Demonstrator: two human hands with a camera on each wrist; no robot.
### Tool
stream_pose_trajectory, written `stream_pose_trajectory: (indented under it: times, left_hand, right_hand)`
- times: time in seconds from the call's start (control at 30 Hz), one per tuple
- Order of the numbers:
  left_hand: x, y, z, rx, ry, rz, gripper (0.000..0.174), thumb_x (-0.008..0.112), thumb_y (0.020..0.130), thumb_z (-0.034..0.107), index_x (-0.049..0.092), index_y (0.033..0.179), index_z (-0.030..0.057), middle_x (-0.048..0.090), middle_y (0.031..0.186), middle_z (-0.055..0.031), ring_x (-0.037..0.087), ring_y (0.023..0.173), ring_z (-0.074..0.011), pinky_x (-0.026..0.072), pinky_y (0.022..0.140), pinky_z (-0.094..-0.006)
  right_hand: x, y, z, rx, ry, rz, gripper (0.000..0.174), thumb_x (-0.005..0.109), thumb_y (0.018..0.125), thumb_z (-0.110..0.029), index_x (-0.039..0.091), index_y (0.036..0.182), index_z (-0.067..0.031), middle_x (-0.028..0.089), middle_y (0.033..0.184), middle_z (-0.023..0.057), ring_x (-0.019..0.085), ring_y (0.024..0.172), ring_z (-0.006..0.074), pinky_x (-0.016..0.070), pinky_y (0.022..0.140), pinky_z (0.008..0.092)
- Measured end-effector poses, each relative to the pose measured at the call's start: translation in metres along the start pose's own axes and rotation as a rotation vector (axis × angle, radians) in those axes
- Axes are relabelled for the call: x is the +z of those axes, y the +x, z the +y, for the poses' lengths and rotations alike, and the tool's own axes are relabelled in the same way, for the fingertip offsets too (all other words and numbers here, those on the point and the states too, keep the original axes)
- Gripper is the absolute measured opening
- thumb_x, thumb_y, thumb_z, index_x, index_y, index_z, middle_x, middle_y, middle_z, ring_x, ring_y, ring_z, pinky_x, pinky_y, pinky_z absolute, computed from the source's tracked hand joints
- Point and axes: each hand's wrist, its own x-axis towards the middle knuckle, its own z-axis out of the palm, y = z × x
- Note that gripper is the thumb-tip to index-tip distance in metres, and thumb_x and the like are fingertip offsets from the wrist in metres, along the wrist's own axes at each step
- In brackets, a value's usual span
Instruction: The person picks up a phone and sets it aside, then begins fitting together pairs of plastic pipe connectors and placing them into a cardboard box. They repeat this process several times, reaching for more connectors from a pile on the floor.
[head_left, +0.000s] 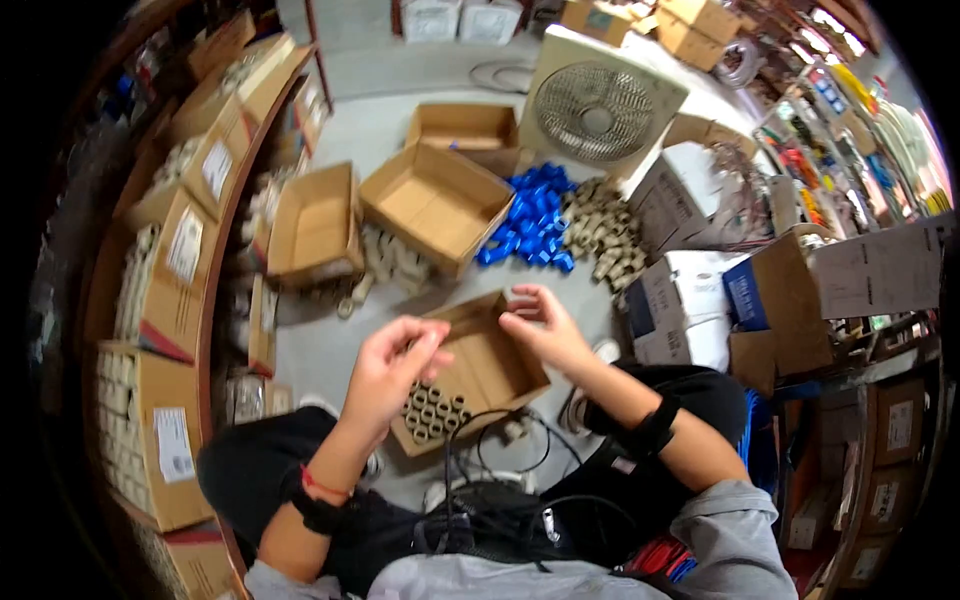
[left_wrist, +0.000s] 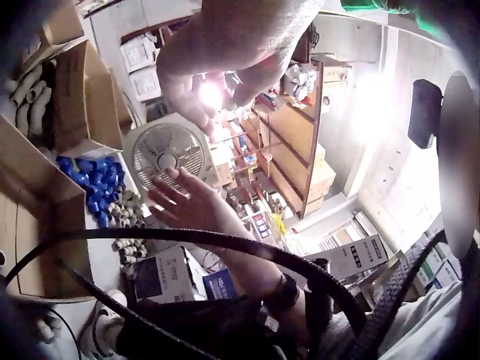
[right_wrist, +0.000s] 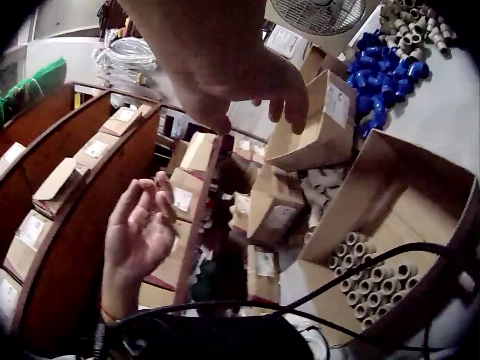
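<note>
A low cardboard box [head_left: 490, 375] stands on the floor between the person's legs. Beige pipe fittings [head_left: 435, 412] are set upright in rows in its near left corner. Over the box's left side hovers the left hand [head_left: 385, 365], its fingers loosely bent; the right wrist view shows the palm of this left hand [right_wrist: 142, 232] bare. The right hand [head_left: 550, 330] is raised above the far right part of the box, thumb and fingers apart with nothing between them. In the left wrist view, too, the right hand [left_wrist: 191, 204] appears empty, fingers spread.
Beyond the box lie piles of blue fittings [head_left: 535, 215] and beige fittings [head_left: 605, 230]. Another cardboard box [head_left: 435, 200] stands behind, near a box fan [head_left: 600, 110]. Shelves of cartons [head_left: 180, 250] line the left. Black cables [head_left: 520, 430] hang across the near box edge.
</note>
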Motion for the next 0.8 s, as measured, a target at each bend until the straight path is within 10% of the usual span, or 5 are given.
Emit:
stream_pose_trajectory:
  times: [0.27,0.4,0.67,0.8]
  left_hand:
    - [-0.006,-0.003,0.001,-0.019,-0.001,-0.01,0.018,0.048,0.084,0.021,0.054,0.086,0.0045,0.056,0.094,-0.0041,0.055,0.075,-0.0077,0.0405,0.063,-0.0183]
    - [-0.009,-0.004,0.001,-0.022,0.026,-0.014,0.017,0.047,0.084,0.02,0.054,0.087,0.0045,0.056,0.094,-0.0042,0.055,0.075,-0.0079,0.0407,0.064,-0.0187]
    - [-0.012,-0.003,-0.004,-0.041,-0.024,-0.008,0.017,0.051,0.082,0.018,0.055,0.089,0.0035,0.057,0.092,-0.0035,0.054,0.074,-0.0073,0.0403,0.063,-0.0186]
    - [-0.014,0.001,-0.007,-0.044,-0.055,-0.001,0.017,0.052,0.082,0.018,0.055,0.089,0.0032,0.057,0.092,-0.0029,0.054,0.075,-0.0061,0.0407,0.063,-0.0177]
  right_hand:
    - [-0.019,0.008,0.08,0.809,-0.853,-0.899,0.023,0.055,0.075,-0.022,0.056,0.088,-0.0036,0.06,0.082,0.0033,0.056,0.077,0.0151,0.0447,0.068,0.0298]
    - [-0.056,0.006,0.271,1.06,-1.246,-1.077,0.037,0.057,0.067,-0.027,0.057,0.099,-0.0073,0.058,0.1,0.0094,0.055,0.089,0.025,0.042,0.077,0.0335]
    - [-0.034,-0.053,0.253,0.475,-1.063,0.053,0.042,0.059,0.069,-0.02,0.046,0.108,-0.017,0.038,0.111,0.0249,0.053,0.083,0.0408,0.0425,0.077,0.0402]
    - [-0.044,-0.053,0.308,0.569,-1.04,-0.173,0.041,0.05,0.075,-0.028,0.04,0.112,-0.0112,0.04,0.112,0.0276,0.05,0.091,0.0404,0.0425,0.076,0.0397]
